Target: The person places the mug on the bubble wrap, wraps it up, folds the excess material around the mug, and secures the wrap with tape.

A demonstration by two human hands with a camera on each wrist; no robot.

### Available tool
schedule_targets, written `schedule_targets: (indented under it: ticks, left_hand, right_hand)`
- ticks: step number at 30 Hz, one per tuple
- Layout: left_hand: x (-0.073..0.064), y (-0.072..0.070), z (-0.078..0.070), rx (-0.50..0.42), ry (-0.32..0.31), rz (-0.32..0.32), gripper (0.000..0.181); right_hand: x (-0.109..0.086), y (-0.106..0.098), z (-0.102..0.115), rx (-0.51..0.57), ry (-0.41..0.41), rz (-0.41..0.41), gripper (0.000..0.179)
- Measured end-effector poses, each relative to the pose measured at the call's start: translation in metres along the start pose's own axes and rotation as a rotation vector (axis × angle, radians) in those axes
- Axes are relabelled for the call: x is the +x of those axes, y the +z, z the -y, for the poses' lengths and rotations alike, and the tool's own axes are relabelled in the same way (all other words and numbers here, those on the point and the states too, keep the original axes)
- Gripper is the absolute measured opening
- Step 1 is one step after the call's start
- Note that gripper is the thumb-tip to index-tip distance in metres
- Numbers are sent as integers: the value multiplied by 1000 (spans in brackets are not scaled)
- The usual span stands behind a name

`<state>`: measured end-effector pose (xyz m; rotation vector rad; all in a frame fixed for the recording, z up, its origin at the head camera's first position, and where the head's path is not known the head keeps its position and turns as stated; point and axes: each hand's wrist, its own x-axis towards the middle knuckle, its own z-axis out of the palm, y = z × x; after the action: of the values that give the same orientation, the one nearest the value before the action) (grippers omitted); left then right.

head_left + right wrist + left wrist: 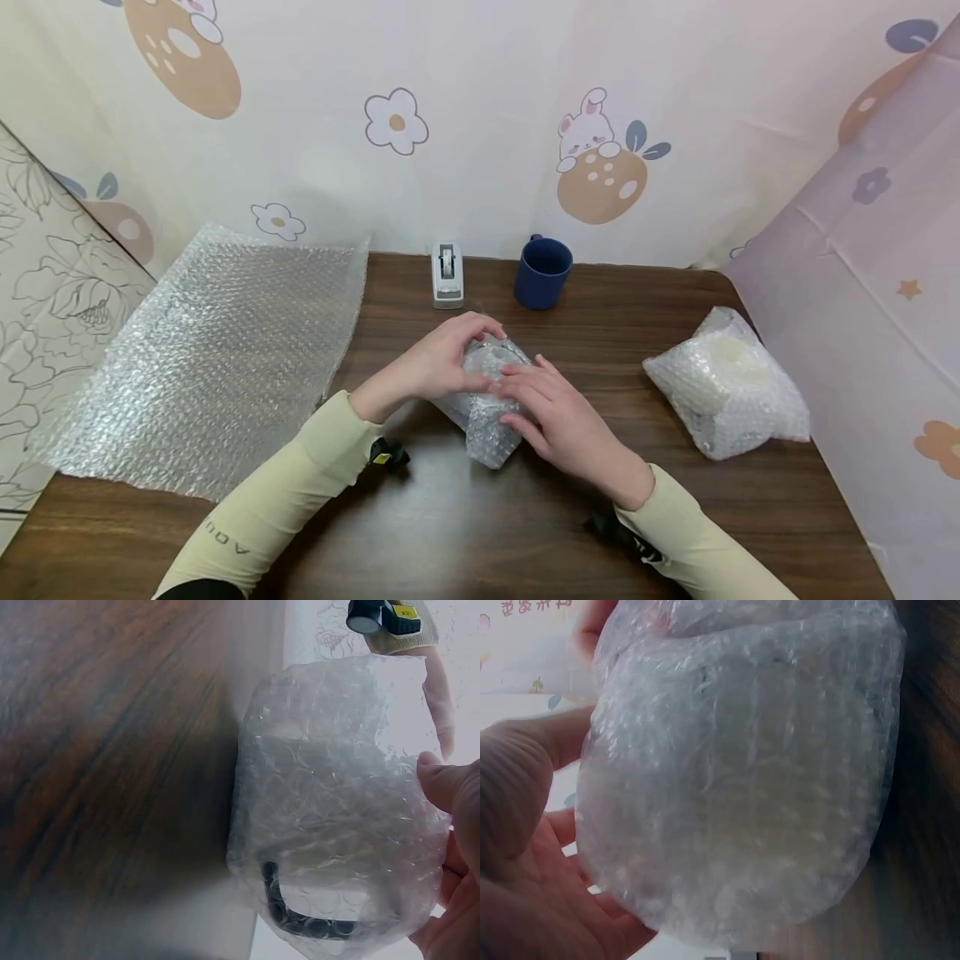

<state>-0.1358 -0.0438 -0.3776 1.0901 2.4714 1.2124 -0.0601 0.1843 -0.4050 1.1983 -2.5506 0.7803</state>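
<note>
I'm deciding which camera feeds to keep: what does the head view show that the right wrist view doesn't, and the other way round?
Only the head view: the blue mug, the tape dispenser, the flat bubble-wrap sheet and the second wrapped bundle at the right. Only the right wrist view: a dark curved strip showing clearly through the wrap. Both: the wrapped bundle at the hands, the right hand touching it, part of the left arm, and the wooden table.

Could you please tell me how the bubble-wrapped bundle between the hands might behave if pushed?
The bundle would probably feel springy outside, since bubble wrap encloses it. Its protruding flap might fold or catch. The dark curved part showing through hints at something stiffer inside.
</note>
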Motion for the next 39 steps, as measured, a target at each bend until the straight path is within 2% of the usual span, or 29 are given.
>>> schedule_targets:
  ticks: [4,8,12,15,19,21,26,28,31,34,36,39]
  left_hand:
    - [1,3,2,-10,-3,-4,55]
    - [2,5,1,17,-32,7,56]
    - [3,6,-3,62,-56,22,57]
    - [4,7,-5,99,-55,33,59]
    - [5,6,-6,145,-52,45,59]
    - [6,5,-6,167,-50,53,58]
    - [6,5,-7,189,-39,81,56]
    - [6,5,-7,188,-36,85,56]
    - [6,5,-7,186,-34,84,56]
    - [5,5,-7,172,-51,81,54]
    - [5,5,-6,157,-73,80,57]
    - [4,5,-4,135,-98,74,70]
  right_hand:
    - [-2,2,-1,62,33,-69,33]
    - [-1,1,-2,116,76,-141,43]
    - [0,-6,-7,154,121,-126,56]
    - [6,-16,-15,267,204,-118,55]
    - [32,-28,-37,426,380,-124,37]
    - [50,-31,-50,487,460,-97,34]
    - [82,-26,-72,683,555,43,38]
    - [87,-24,-74,747,575,56,37]
    - [87,-23,-73,794,588,-9,32]
    - [82,-26,-70,782,579,-102,26]
    - [78,-30,-68,772,562,-181,23]
    - [71,-38,-65,802,521,-319,19]
